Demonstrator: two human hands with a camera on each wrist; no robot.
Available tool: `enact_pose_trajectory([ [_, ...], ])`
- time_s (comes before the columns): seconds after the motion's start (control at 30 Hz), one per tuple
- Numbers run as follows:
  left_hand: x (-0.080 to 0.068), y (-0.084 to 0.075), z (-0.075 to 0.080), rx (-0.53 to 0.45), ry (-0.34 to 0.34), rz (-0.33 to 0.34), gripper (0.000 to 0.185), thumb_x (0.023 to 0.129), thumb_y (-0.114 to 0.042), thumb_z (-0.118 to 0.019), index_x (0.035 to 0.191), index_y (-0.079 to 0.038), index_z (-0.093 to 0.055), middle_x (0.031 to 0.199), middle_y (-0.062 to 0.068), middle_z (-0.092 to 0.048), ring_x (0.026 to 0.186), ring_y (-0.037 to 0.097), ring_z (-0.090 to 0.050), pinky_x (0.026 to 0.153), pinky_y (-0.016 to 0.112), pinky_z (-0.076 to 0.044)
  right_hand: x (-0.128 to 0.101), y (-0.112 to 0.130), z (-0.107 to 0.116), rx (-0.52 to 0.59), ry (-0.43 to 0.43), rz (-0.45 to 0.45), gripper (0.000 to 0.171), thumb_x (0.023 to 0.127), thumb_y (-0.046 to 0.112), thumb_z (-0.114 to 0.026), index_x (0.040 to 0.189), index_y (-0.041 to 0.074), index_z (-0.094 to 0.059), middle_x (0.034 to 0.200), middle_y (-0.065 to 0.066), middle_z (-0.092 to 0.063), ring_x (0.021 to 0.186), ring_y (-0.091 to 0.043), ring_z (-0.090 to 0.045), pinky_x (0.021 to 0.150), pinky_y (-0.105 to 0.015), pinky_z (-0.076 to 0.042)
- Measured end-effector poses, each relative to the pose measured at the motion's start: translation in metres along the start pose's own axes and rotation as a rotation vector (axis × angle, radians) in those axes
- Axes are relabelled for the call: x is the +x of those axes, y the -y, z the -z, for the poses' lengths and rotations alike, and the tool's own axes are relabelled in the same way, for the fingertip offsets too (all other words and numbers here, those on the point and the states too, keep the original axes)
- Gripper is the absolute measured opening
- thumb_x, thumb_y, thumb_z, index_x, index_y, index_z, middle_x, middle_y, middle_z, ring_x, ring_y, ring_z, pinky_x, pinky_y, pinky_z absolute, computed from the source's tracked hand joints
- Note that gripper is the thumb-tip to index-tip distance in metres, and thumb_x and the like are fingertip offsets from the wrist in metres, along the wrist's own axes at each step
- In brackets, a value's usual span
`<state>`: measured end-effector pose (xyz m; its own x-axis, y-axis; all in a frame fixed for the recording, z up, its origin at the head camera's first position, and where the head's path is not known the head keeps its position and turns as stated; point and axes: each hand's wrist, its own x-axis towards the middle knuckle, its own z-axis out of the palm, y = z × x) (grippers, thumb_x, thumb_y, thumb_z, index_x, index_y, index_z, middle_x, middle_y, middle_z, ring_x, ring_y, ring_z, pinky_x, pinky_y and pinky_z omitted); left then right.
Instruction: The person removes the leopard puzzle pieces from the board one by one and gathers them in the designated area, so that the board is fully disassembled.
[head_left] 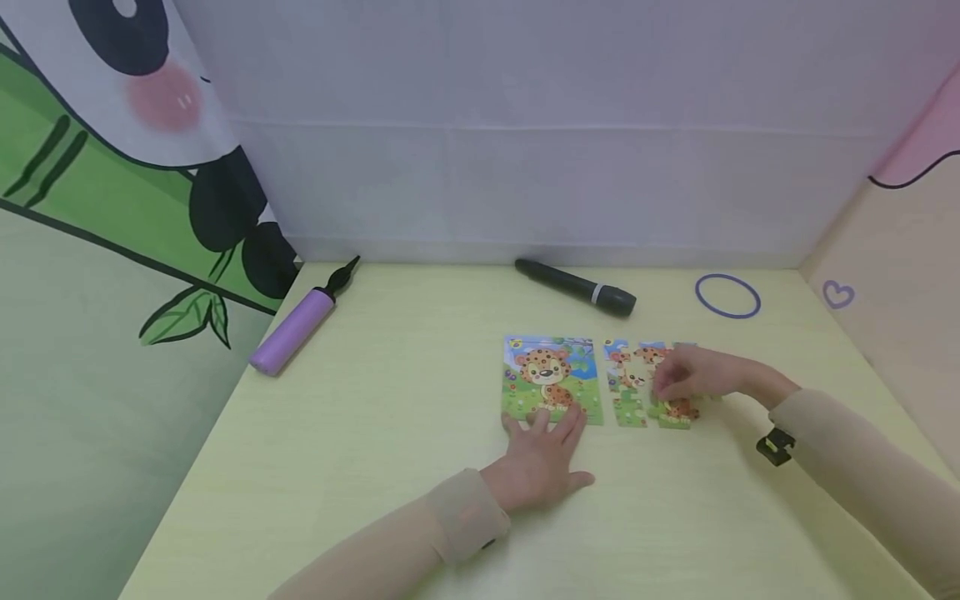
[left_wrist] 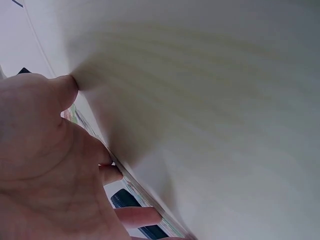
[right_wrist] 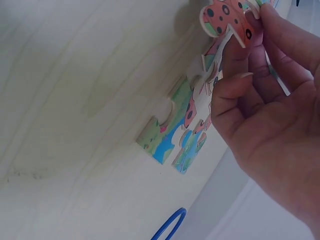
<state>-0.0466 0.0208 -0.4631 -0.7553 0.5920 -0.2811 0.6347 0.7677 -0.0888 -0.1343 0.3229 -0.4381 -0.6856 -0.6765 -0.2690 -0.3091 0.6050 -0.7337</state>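
Pale yellow-green table (head_left: 375, 433) under a lilac back wall (head_left: 525, 167), panda curtain (head_left: 112, 125) at the left; purple pump (head_left: 296, 325), black microphone (head_left: 576, 287) and blue ring (head_left: 727, 296) lying well apart along the far edge.

Left hand (head_left: 543, 454) flat on the table, fingers straight, fingertips resting on the near edge of the leopard card (head_left: 552, 379); nothing gripped. Right hand (head_left: 693, 375) over the half-built puzzle (head_left: 637, 392), just beside the card; in the wrist view, fingers (right_wrist: 240, 85) and thumb pinching a loose piece (right_wrist: 227, 20) lifted clear of the table.

Piece: thin card, rounded tabs, orange with dark spots, a little green at one edge; leopard body by the look of it. Puzzle: joined pieces in green, blue and orange, lying flat, open notches along its outer edge.

Probably best handled thus: compare the spots with the card; turn the piece until tab faces notch; lower it flat and press lightly from above, not sideways, lest the joined pieces slide apart; keep the left hand steadying the card.
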Motion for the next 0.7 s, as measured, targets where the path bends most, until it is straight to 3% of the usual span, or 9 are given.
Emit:
enact_pose_trajectory([
  [0.43,0.002,0.0,-0.003,0.001,0.012,-0.001,0.083,0.091,-0.071,-0.026,0.155,-0.024,-0.005,0.159,-0.008,-0.001,0.14,0.028,-0.018,0.093,0.072,-0.025,0.004,-0.004,0.004,-0.046,-0.069,-0.081,0.01,0.09,0.016,-0.067,0.094,0.009,-0.073,0.08,-0.001,-0.068,0.069,-0.015,-0.057,0.066,-0.029,-0.048],
  [0.7,0.001,0.0,0.0,-0.003,0.005,0.001,0.082,0.091,-0.07,-0.028,0.155,-0.023,-0.007,0.159,-0.008,-0.004,0.14,0.028,-0.02,0.092,0.071,-0.027,0.017,0.01,0.004,-0.048,-0.069,-0.035,0.011,0.09,0.015,-0.067,0.094,0.006,-0.074,0.08,-0.004,-0.07,0.064,-0.013,-0.055,0.062,-0.027,-0.048],
])
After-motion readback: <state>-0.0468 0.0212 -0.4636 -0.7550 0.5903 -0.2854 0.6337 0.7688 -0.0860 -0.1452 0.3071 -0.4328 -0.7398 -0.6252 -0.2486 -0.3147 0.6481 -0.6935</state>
